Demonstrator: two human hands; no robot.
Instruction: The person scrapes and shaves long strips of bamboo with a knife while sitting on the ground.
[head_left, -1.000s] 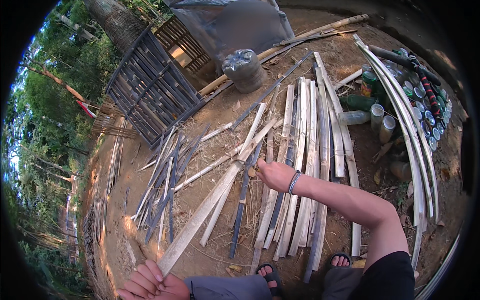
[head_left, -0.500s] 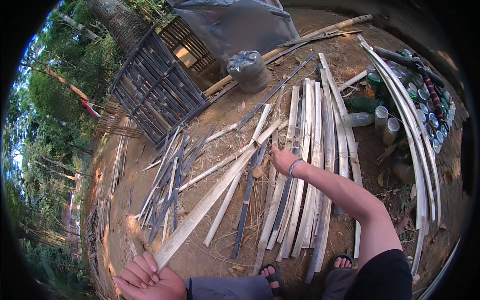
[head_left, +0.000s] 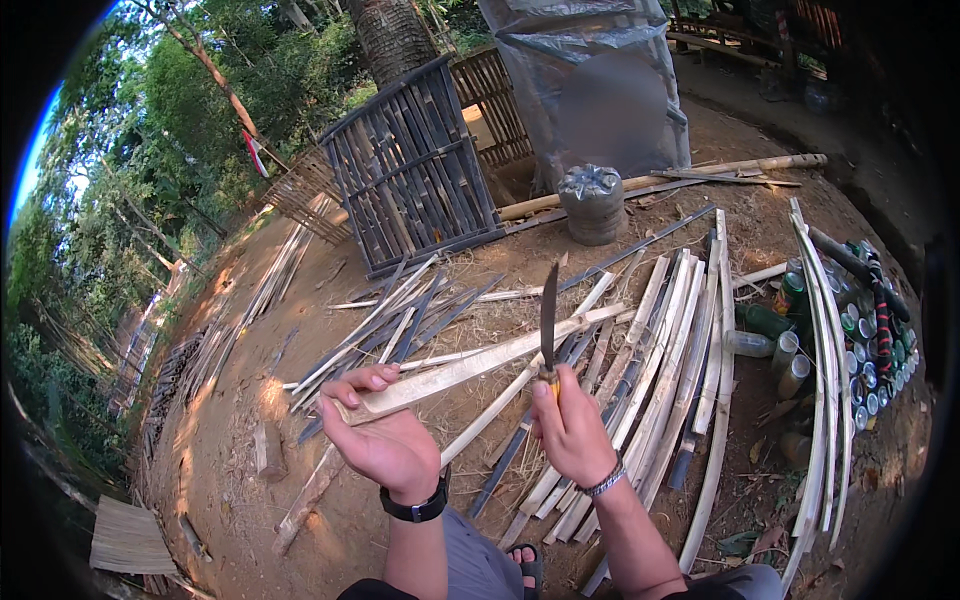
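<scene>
A long pale bamboo strip (head_left: 480, 362) slants up to the right, its near end lying across the palm side of my left hand (head_left: 395, 448). The fingers of that hand are loosely curled around the end. My right hand (head_left: 575, 430) grips the yellowish handle of a knife (head_left: 549, 318). Its dark blade points upward and passes in front of the strip; whether the two touch I cannot tell. Beneath my right hand, many split bamboo strips (head_left: 665, 370) lie side by side on the ground.
A heap of thinner dark and pale strips (head_left: 400, 315) lies left of centre. Beyond it leans a dark slatted bamboo panel (head_left: 410, 165), near a stuffed plastic sack (head_left: 591, 205). Glass bottles and jars (head_left: 790, 365) stand at right beside long curved strips (head_left: 822, 400). A wood block (head_left: 268, 450) sits at left.
The view has swung left and up. My left hand has come up from the lower left with the strip's end, turning palm up. My right hand has drawn back nearer, knife blade upright.
</scene>
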